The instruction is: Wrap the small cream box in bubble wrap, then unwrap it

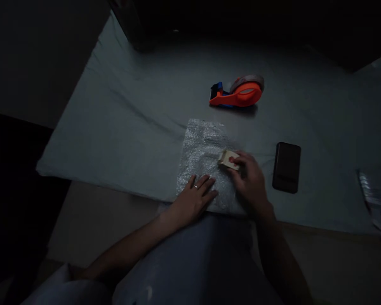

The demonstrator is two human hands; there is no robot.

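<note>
A sheet of bubble wrap (198,146) lies flat near the front edge of the cloth-covered surface. My left hand (195,197), with a ring on one finger, rests on its lower part, fingers spread. Over the sheet's right side, my right hand (249,176) grips a small pale box (227,159) with a red mark on it. The box's far right end is hidden by my fingers. Whether the box touches the wrap I cannot tell in the dim light.
An orange and blue tape dispenser (238,93) with a tape roll stands behind the wrap. To the right lies a dark rectangular object (286,167), like a phone or power bank. A clear plastic package (377,197) sits at the far right. Pale cloth (130,127) covers the surface.
</note>
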